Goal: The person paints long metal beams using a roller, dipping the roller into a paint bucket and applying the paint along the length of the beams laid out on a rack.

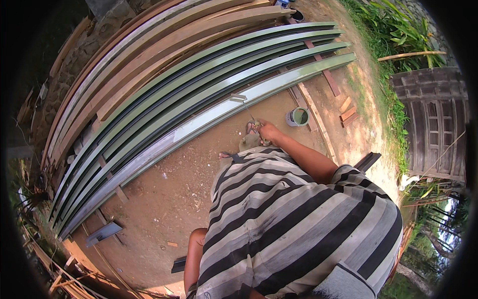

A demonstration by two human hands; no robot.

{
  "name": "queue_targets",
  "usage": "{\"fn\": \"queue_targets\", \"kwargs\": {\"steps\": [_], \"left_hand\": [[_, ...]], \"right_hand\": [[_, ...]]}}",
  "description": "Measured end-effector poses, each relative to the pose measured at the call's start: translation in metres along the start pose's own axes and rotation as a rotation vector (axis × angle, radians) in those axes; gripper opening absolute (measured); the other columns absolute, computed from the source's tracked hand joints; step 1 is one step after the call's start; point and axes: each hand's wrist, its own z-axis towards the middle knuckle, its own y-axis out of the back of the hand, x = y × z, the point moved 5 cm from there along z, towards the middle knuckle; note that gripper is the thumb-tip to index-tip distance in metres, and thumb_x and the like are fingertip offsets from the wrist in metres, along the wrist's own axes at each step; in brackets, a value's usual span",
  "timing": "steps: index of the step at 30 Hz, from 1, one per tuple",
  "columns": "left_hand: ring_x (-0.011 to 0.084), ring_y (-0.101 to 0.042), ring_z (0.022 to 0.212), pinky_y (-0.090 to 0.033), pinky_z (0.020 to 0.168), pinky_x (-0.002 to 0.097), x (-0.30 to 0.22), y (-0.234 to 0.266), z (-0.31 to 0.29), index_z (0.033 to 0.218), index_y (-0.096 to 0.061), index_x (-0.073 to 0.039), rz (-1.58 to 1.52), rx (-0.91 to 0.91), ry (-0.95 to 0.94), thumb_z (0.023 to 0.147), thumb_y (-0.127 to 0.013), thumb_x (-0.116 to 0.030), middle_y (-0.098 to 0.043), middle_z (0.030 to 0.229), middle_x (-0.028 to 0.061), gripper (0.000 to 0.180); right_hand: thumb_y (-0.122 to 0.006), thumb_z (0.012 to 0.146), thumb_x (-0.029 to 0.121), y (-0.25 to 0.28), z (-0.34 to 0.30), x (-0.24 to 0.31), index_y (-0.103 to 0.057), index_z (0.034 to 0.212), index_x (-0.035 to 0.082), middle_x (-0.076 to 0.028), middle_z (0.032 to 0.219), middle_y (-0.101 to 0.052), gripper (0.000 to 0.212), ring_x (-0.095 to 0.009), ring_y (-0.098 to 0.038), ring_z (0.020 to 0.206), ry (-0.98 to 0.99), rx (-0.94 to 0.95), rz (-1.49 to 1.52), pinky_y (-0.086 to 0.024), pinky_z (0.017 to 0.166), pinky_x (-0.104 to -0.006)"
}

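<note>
My right hand is closed around the handle of a small paint roller. The roller's head rests on the top of the nearest long beam. This beam looks glossy pale green toward its right end and duller whitish-grey toward its left end. Just right of my hand stands an open paint can with green paint in it. At the lower edge only part of my left arm shows. My left hand is out of view.
Several green-coated beams lie parallel beyond the nearest one, on cross supports. Brown timber is stacked farther off. Wood offcuts lie on the dirt at right, and a grey metal piece lies at lower left.
</note>
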Motion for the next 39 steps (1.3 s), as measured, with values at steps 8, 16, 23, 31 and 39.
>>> {"fn": "queue_targets", "kwargs": {"steps": [8, 16, 23, 31, 39], "left_hand": [[0.0308, -0.070, 0.097, -0.053, 0.083, 0.0403, 0.042, 0.125, 0.026, 0.107, -0.074, 0.000, 0.195, -0.013, 0.202, 0.073, -0.073, -0.046, -0.073, 0.110, 0.0207, 0.057], [0.0301, -0.068, 0.103, -0.051, 0.089, 0.0374, -0.051, 0.177, 0.040, 0.110, -0.073, -0.001, 0.267, -0.121, 0.320, 0.083, -0.069, -0.035, -0.072, 0.113, 0.0194, 0.044], [0.0292, -0.068, 0.104, -0.051, 0.090, 0.0366, -0.146, 0.189, 0.080, 0.111, -0.073, 0.000, 0.262, -0.217, 0.428, 0.085, -0.068, -0.033, -0.072, 0.113, 0.0186, 0.042], [0.0282, -0.068, 0.104, -0.051, 0.091, 0.0357, -0.223, 0.227, 0.126, 0.112, -0.072, 0.001, 0.276, -0.216, 0.493, 0.088, -0.066, -0.031, -0.073, 0.112, 0.0178, 0.040], [0.0272, -0.068, 0.105, -0.050, 0.092, 0.0348, -0.247, 0.284, 0.140, 0.113, -0.071, 0.002, 0.298, -0.249, 0.478, 0.090, -0.064, -0.028, -0.073, 0.112, 0.0170, 0.039]], "right_hand": [[-0.052, 0.096, 0.013, 0.067, -0.004, -0.001, -0.032, 0.154, 0.010, -0.008, 0.085, -0.062, 0.061, -0.016, -0.053, 0.050, 0.057, -0.295, 0.376, -0.045, 0.041, -0.0330], [-0.049, 0.095, 0.010, 0.183, 0.031, 0.008, -0.036, 0.150, 0.012, -0.009, 0.072, -0.058, 0.057, -0.018, -0.054, 0.048, 0.085, -0.450, 0.606, -0.047, 0.041, -0.0358], [-0.047, 0.092, 0.008, 0.286, 0.058, 0.067, -0.035, 0.151, 0.012, -0.013, 0.080, -0.063, 0.060, -0.021, -0.059, 0.054, 0.019, -0.569, 0.516, -0.050, 0.043, -0.0363], [-0.052, 0.094, 0.014, 0.284, 0.113, 0.048, -0.045, 0.142, 0.010, -0.015, 0.086, -0.064, 0.049, -0.024, -0.063, 0.058, -0.095, -0.566, 0.507, -0.053, 0.045, -0.0391], [-0.052, 0.090, 0.007, 0.365, 0.156, 0.095, -0.060, 0.110, 0.006, -0.012, 0.073, -0.059, 0.022, -0.026, -0.060, 0.051, -0.128, -0.646, 0.785, -0.053, 0.042, -0.0398]]}}
